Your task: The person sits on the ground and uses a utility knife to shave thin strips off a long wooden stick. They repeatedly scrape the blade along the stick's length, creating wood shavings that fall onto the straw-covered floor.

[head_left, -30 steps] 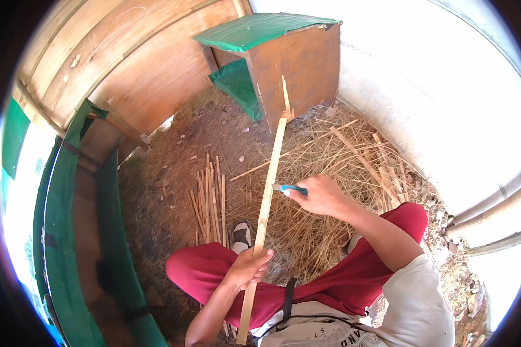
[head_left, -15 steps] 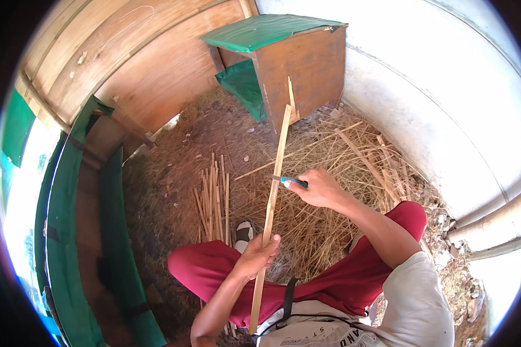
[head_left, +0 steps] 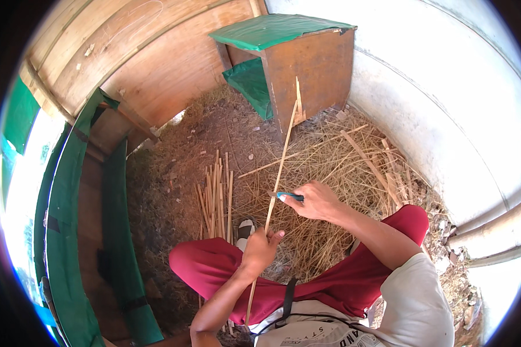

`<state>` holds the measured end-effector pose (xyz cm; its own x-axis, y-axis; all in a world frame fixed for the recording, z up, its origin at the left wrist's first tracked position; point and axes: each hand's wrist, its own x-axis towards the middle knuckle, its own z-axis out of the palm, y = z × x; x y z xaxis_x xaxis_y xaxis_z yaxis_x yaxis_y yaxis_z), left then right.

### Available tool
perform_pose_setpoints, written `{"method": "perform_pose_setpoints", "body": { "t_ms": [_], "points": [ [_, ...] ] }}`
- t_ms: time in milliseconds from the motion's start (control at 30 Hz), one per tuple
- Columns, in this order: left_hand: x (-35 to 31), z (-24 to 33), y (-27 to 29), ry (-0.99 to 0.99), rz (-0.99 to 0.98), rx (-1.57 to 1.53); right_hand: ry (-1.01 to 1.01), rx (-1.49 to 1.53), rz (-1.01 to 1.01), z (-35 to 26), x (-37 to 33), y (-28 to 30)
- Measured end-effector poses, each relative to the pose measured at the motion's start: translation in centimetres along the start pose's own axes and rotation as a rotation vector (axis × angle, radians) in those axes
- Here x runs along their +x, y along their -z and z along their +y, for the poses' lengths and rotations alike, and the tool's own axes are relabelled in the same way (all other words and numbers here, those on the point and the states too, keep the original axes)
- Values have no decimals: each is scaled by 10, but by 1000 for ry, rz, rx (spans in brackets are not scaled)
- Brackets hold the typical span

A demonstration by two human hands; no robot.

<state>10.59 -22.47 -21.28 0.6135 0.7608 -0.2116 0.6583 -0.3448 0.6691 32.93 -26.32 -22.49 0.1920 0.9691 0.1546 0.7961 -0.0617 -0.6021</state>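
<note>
My left hand [head_left: 260, 252] is closed round the lower part of a long, thin bamboo strip [head_left: 281, 168]. The strip slants up and away from my lap, its narrow edge showing. In my right hand [head_left: 316, 200] is a knife [head_left: 289, 196] with a blue handle, gripped in closed fingers. Its short blade lies against the strip, a little above my left hand. Whether the blade bites into the strip is too small to tell.
Thin strips [head_left: 219, 196] lie in a bundle beyond my left knee. Loose shavings [head_left: 324, 231] cover the ground between my legs. A wooden box [head_left: 312, 69] with a green top stands ahead, by the pale wall [head_left: 440, 115]. Green-covered wooden shelving [head_left: 63, 231] runs along the left.
The strip has turned from its broad face to its narrow edge. The knife has come slightly nearer along it, and my left hand has rolled over with the strip.
</note>
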Motion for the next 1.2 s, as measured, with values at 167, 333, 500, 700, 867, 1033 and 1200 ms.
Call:
{"method": "perform_pose_setpoints", "body": {
  "t_ms": [167,333,500,700,867,1033,1200],
  "points": [
    [-7,-6,-2,21,63,87,37,-109,77,2,2,-10],
    [-16,-11,4,32,45,88,2,-165,-24,1,8,-18],
    [-59,0,6,181,-185,59,-327,-119,-90,48,35,1],
    [-83,-22,2,183,-191,57,-354,-294,-84,65,37,-13],
    [-110,-22,13,326,-330,109,-530,-288,-194,105,39,-12],
    [-154,-50,18,392,-475,164,-811,-322,154,209,5,-3],
    [-144,-63,25,406,-267,132,-723,-422,99,195,0,-3]
  ]
}}
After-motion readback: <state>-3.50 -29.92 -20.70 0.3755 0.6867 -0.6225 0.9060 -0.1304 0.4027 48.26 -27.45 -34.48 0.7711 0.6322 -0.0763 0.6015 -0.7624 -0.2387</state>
